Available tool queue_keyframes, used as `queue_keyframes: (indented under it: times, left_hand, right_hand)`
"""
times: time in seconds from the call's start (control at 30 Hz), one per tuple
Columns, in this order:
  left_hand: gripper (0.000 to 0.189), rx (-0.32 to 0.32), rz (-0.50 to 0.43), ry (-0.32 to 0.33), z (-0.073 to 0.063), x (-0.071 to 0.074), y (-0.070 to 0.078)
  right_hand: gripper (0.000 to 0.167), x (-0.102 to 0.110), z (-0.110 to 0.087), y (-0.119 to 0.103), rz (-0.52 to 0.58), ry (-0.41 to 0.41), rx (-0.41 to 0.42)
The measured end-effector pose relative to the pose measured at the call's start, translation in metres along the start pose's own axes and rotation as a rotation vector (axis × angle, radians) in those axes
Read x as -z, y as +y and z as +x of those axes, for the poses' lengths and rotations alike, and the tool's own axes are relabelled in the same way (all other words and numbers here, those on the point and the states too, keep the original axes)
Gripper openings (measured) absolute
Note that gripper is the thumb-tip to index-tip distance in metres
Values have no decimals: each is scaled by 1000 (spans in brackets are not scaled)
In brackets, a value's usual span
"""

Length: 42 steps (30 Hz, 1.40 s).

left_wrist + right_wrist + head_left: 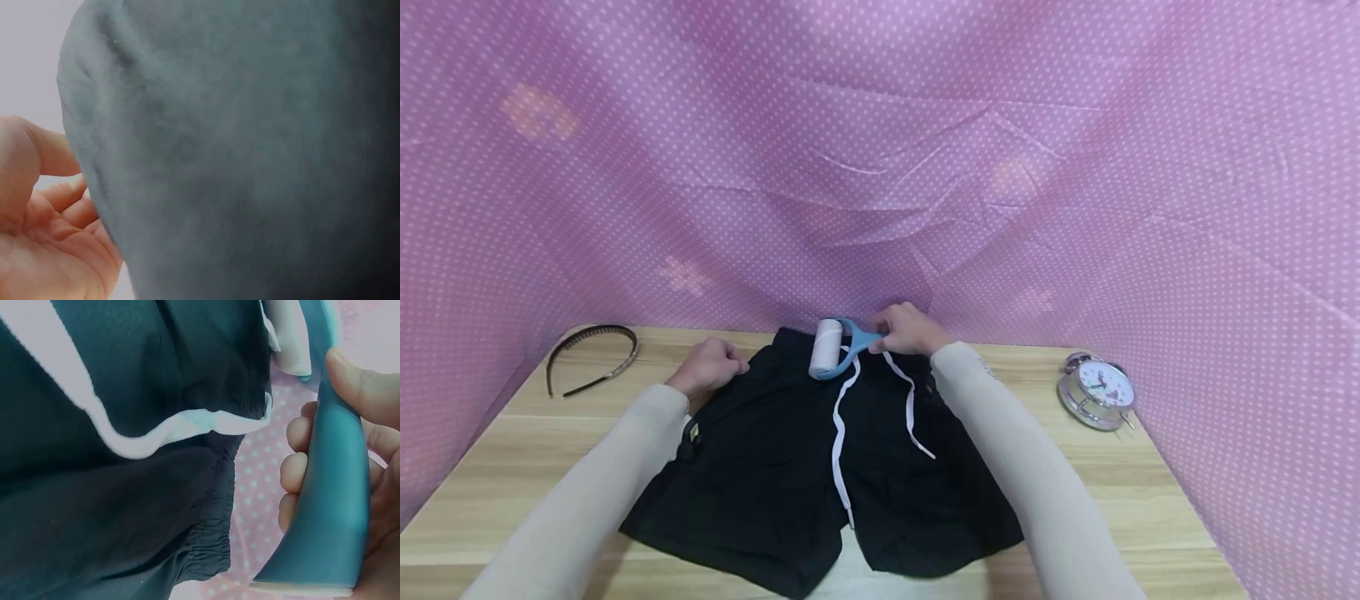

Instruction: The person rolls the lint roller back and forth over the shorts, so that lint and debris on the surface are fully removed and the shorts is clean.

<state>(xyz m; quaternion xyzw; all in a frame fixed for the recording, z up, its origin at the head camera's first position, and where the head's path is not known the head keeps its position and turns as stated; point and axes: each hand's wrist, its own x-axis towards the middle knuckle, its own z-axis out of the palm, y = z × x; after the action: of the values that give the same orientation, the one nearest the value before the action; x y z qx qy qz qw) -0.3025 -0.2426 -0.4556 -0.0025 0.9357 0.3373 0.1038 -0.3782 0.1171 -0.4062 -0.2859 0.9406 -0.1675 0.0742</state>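
Observation:
A pair of black shorts (760,467) with white drawstrings (838,433) is spread over the wooden table, waistband at the far side. My right hand (910,329) grips the blue handle (334,500) of a lint roller, fingers wrapped round it in the right wrist view. The roller's white cylinder (827,346) lies over the waistband, left of the drawstrings. At the left side edge of the shorts, my left hand (709,367) pinches the cloth, fingers bent. Dark cloth fills most of the left wrist view and hides the fingertips of that hand (56,237).
A dark headband (598,332) lies at the table's back left. A silver twin-bell alarm clock (1099,392) stands at the right edge. Pink dotted cloth (880,167) hangs behind and on both sides of the table (512,467).

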Motion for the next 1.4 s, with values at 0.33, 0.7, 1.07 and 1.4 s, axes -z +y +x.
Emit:
queue_keyframes:
  times: [0.33,0.7,1.07,1.4]
  left_hand:
    - [24,-7,0,10,0,0,2]
    - [26,2,7,-6,1,-1,1]
    - [25,-6,2,-6,1,-1,0]
    - [24,-22,7,0,0,1,1]
  right_hand:
    - [13,4,-8,12,37,-13,-26]
    - [14,7,-17,24,58,-8,-44]
    - [9,11,-30,39,98,22,-97]
    - [12,16,-36,45,115,6,-114]
